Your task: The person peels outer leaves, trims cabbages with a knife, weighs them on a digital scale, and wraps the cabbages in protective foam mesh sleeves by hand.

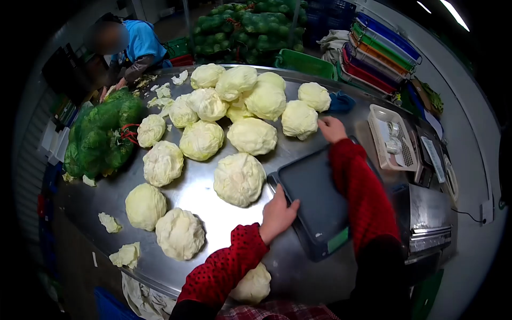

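A dark grey tray (314, 192) lies on the steel table (213, 213), in front of me to the right. My left hand (278, 214) is at its left edge, the thumb and fingers apart. Near the tray's far edge, my right hand (332, 129) has its fingers bent beside a pale trimmed cabbage (300, 120); its fingertips are partly hidden, so any hold is unclear. Another cabbage (239, 180) sits just left of the tray. One more cabbage (253, 284) is partly hidden behind my left sleeve.
Several more cabbages (252, 136) cover the table's middle and left. A green net sack (101, 133) lies at the left, near a co-worker in blue (141, 40). On the right are a white basket (392, 136) and a metal box (431, 213). Stacked crates (378, 53) stand behind.
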A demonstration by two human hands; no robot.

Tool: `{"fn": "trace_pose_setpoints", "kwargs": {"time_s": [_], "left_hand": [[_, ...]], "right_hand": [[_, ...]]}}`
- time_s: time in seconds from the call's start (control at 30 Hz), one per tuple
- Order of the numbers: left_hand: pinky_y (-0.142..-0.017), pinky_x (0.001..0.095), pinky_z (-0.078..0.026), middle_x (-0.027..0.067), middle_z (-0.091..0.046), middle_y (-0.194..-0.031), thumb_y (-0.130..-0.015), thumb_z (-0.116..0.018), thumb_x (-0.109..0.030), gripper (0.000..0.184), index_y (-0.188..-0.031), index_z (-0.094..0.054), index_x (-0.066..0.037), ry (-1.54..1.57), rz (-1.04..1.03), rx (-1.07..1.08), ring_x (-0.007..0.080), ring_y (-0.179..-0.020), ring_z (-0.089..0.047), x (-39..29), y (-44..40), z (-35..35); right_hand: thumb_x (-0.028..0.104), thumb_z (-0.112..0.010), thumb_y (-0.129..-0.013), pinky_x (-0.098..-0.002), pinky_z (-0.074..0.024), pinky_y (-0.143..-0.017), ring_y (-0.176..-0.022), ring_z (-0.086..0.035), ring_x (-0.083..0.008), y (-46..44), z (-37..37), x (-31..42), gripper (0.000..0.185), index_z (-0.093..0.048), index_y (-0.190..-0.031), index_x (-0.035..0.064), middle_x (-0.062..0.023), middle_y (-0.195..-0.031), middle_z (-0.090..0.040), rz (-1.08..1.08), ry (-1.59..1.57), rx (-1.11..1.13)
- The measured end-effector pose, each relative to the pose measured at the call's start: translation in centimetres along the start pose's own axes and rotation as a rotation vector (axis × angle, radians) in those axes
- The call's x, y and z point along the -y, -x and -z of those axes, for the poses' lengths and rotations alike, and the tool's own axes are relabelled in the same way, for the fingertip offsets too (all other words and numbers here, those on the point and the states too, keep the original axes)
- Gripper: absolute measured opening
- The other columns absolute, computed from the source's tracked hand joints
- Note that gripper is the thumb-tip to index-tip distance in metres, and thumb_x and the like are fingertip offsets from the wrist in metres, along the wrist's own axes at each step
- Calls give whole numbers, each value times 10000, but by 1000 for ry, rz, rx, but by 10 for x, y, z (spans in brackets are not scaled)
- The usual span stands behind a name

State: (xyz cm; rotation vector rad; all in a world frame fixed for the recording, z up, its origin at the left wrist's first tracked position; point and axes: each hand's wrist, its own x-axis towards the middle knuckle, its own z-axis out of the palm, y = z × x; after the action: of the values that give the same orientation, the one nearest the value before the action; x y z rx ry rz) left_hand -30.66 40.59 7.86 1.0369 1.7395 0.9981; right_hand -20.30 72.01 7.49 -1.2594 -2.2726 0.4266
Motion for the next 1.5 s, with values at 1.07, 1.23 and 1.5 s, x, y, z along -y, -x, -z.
{"fn": "trace_pose_setpoints", "kwargs": {"time_s": [1.07,1.23,1.5], "left_hand": [[-939,342,-444,264,-583,-1200,-869,-623,-455,728,-1335,-426,68,274,-115,50,310,-1107,-588,46,-123,3],[-847,355,-476,253,-625,-1098,-906,-573,-435,646,-1303,-463,63,236,-215,70,319,-979,-627,45,-123,2],[-815,365,-481,261,-625,-1075,-915,-560,-410,576,-1263,-497,44,194,-343,28,350,-927,-626,51,-128,2]], "right_hand": [[297,-673,-826,-337,-479,-803,-883,-649,-189,-131,-82,1,417,-639,-1112,-5,-92,-1022,-679,-38,-508,-57],[467,-779,-710,-324,-456,-942,-1115,-594,-256,-104,-68,-42,806,-523,-1281,-40,-137,-1239,-601,-559,-504,248],[451,-812,-685,-338,-470,-927,-1059,-612,-234,-120,-107,-81,795,-548,-1247,-44,-110,-1209,-616,-633,-962,378]]}}
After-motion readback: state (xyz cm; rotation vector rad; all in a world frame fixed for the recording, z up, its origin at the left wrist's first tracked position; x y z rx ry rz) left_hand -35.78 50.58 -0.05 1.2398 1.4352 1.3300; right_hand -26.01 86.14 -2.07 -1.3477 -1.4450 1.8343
